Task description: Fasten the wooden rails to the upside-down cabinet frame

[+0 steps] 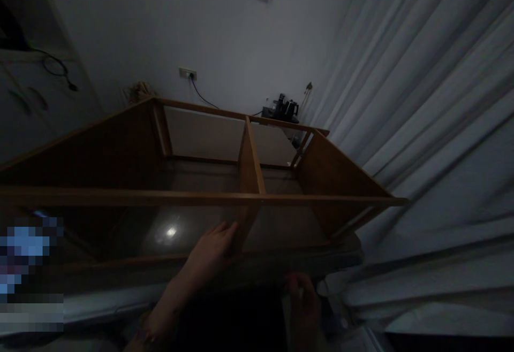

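Observation:
A brown wooden shelf frame [132, 197] lies across my view, split by a middle divider [254, 154] and with a pale, shiny panel inside. My left hand [214, 242] reaches to the lower front of the divider, its fingers stretched forward and against or very near the wood; the thumb is hard to see. Lower and to the right, in deep shadow, my right hand [303, 296] is held in front of the frame with thumb and fingers bent together. A small reddish spot shows at its fingertips, too dim to name.
The frame rests on a dark padded surface [345, 250]. Long pale curtains [433, 127] hang close on the right. Behind stand a black kettle [289, 109] and a wall socket [187, 73] with a cord. A white cabinet [36, 95] is at the left, above a pixelated patch.

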`<state>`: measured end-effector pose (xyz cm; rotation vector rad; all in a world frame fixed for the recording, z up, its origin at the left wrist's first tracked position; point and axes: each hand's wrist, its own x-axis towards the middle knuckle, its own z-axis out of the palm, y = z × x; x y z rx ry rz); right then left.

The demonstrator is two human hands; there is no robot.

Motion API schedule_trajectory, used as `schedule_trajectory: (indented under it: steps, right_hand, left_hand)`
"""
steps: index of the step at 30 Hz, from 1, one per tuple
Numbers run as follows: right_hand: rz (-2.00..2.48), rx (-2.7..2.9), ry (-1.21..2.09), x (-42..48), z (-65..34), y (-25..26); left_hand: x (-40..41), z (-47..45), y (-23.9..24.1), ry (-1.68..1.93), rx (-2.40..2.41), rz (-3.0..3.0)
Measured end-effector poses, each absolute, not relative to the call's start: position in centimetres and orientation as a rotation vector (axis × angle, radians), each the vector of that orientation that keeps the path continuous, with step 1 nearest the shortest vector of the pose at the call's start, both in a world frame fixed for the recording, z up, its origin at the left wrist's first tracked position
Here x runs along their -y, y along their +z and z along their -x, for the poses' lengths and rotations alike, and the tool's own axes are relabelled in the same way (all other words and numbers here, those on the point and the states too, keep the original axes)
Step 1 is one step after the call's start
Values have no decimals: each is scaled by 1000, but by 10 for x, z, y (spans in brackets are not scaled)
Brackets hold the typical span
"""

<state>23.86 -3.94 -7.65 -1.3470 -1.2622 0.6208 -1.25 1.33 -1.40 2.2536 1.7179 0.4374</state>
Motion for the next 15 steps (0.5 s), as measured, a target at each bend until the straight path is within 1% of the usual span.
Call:
schedule_trajectory:
  steps: [5,6,8,12,15]
  right_hand:
    - [1169,1576,211,-2,-258,-40]
    - [1131,1623,182,-12,-260,-30]
    - [1061,1699,244,-33,-263,-15]
    - [1059,1738,479,-61,-262,-3]
    - [1171,1620,451,-78,-263,-8]
  left_hand:
    - [-12,13,-15,448,-1717,-2210]
    - [-11,14,-14,438,-1740,-2186]
    - [-9,14,-14,426,-1790,-2134]
    - [-9,20,-27,575,-1745,-2126]
    - [-11,27,-50,516,-1757,-2086]
